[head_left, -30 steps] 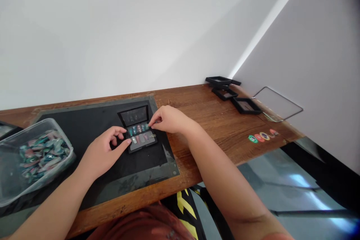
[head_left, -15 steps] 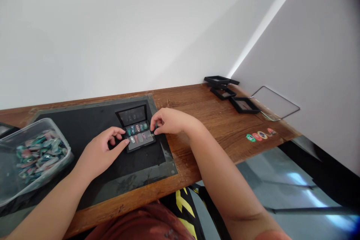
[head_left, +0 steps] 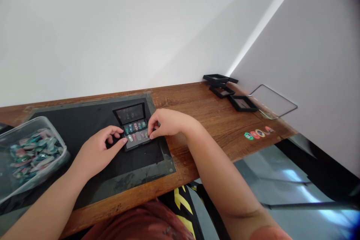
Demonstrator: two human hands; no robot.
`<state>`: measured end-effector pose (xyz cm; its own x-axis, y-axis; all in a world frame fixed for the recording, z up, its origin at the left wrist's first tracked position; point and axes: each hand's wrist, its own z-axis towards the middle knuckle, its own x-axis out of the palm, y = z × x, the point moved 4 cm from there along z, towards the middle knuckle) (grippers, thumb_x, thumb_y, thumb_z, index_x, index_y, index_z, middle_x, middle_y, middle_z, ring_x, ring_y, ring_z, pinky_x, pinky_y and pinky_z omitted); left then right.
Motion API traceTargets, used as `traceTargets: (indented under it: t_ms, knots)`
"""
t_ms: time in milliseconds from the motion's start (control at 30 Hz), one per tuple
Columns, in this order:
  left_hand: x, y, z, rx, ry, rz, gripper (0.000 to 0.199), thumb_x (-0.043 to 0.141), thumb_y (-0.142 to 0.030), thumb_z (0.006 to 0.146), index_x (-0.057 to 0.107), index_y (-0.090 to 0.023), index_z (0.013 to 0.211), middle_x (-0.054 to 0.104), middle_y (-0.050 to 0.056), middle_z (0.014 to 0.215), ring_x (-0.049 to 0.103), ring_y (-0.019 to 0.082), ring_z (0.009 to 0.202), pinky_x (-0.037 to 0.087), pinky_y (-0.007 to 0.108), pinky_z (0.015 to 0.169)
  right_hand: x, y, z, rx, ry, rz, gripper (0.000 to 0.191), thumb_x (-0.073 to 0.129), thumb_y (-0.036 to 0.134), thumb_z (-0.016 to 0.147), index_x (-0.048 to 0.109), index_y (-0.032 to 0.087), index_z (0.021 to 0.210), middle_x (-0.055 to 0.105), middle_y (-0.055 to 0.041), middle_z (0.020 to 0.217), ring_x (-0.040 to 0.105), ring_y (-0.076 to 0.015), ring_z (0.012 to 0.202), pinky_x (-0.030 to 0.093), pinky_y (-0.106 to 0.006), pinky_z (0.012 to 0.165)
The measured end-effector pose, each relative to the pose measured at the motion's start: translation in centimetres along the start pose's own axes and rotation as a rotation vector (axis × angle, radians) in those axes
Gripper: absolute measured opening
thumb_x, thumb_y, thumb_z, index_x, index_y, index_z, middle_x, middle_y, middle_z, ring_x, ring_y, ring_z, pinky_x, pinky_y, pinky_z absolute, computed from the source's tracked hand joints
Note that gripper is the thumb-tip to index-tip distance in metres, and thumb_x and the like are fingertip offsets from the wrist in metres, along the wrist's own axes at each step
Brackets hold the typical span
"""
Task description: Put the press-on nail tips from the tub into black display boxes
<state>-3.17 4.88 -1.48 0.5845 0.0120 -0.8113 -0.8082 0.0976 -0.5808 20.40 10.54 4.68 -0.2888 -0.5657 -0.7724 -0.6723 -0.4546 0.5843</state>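
A small black case (head_left: pixel 137 144) of press-on nails stands on the dark mat with its lid (head_left: pixel 130 114) raised. Two rows of nails lie inside: teal and patterned ones (head_left: pixel 135 126) behind, pale and pink ones (head_left: pixel 134 137) in front. My left hand (head_left: pixel 101 150) grips the case's left edge, thumb at the front and curled fingers behind. At the right end of the front row, my right hand (head_left: pixel 164 122) pinches a small nail with a yellowish detail (head_left: pixel 146 135), partly covered by the fingertips.
On the left, a clear plastic tub (head_left: pixel 59 135) holds many loose nails (head_left: pixel 38 153). Black frame-like cases (head_left: pixel 243 103) lie at the back right near a bent wire frame (head_left: pixel 287 99). Round coloured stickers (head_left: pixel 260 133) mark the wooden table (head_left: pixel 191 99) near its right edge.
My right hand has moved slightly left and inward over the case, bringing the pinched nail to the front row's right end. My left hand stays at the case's left edge.
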Motion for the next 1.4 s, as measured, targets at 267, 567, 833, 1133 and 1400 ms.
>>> traceTargets:
  t_ms: [267,567,833,1133,1400]
  knots:
    - [-0.1,-0.2,-0.1,0.015,-0.016,0.009,0.042,0.062,-0.062,0.087,0.069,-0.027,0.110,0.066,0.002,0.088,0.056,0.018,0.069,0.044,0.032,0.065,0.1,0.4,0.1,0.041,-0.067,-0.042,0.025,0.086,0.033,0.074,0.077,0.019,0.092,0.064,0.0037,0.074,0.052,-0.0088,0.064,0.034,-0.024,0.060]
    - [0.0,-0.1,-0.1,-0.008,-0.007,0.001,0.042,0.062,-0.063,0.087,0.068,-0.029,0.111,0.066,0.000,0.087,0.055,0.018,0.068,0.043,0.031,0.064,0.3,1.0,-0.1,0.061,-0.092,-0.146,0.025,0.084,0.034,0.075,0.075,0.020,0.094,0.069,0.0019,0.081,0.056,-0.0103,0.068,0.034,-0.024,0.061]
    - [0.1,-0.1,0.0,-0.005,-0.002,0.014,0.042,0.060,-0.063,0.088,0.067,-0.029,0.111,0.067,0.001,0.092,0.057,0.020,0.074,0.044,0.033,0.069,0.7,1.1,0.2,0.049,-0.066,-0.162,0.017,0.077,0.031,0.080,0.073,0.021,0.094,0.072,-0.0004,0.087,0.059,-0.0124,0.072,0.035,-0.024,0.061]
    - [-0.1,-0.2,-0.1,-0.009,-0.004,-0.004,0.042,0.061,-0.064,0.087,0.068,-0.029,0.110,0.064,0.001,0.088,0.055,0.019,0.071,0.044,0.033,0.066,0.7,1.3,0.0,0.031,-0.040,-0.131,0.019,0.075,0.025,0.081,0.070,0.019,0.098,0.070,-0.0005,0.087,0.058,-0.0123,0.072,0.036,-0.024,0.062]
    - [0.2,0.0,-0.1,0.009,0.008,-0.019,0.043,0.061,-0.064,0.088,0.067,-0.028,0.112,0.068,0.002,0.093,0.057,0.019,0.075,0.046,0.033,0.069,-1.1,0.5,-0.4,-0.026,-0.342,0.101,0.017,0.069,0.034,0.088,0.065,0.017,0.090,0.064,0.0012,0.079,0.055,-0.0109,0.070,0.038,-0.025,0.065]
